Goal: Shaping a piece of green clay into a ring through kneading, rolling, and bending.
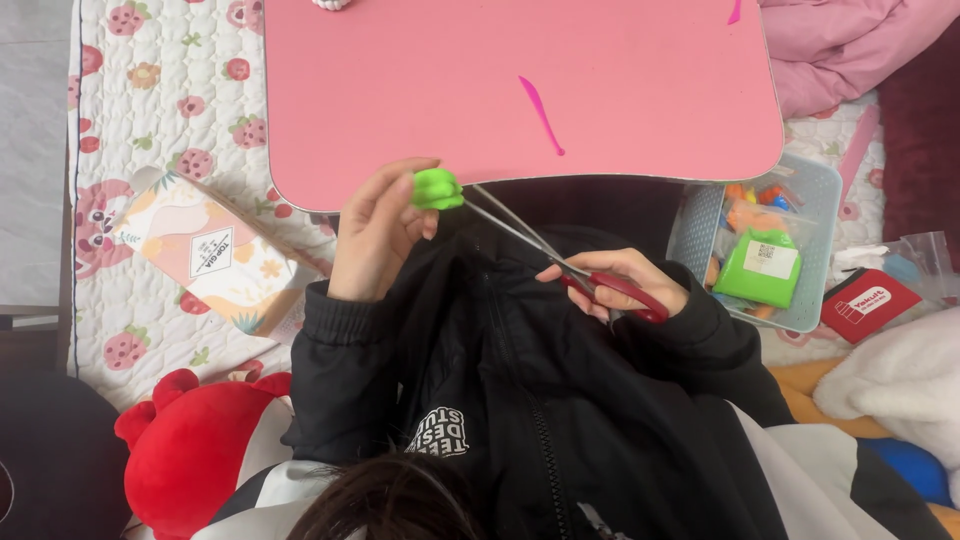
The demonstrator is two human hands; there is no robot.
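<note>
Below the pink table's (520, 100) near edge, my left hand (375, 235) pinches a green clay lump (437, 189) by its sides; it looks soft, easily squashed. My right hand (620, 283) grips red-handled scissors (560, 262), blades touching the lump. Right: a basket (820, 185).

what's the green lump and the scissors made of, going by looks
Green lump: probably soft modelling clay or dough, matte, with rounded, pinched folds, held in the left hand. Scissors: shiny grey metal blades, glossy red handles that look like plastic, in the right hand.
</note>
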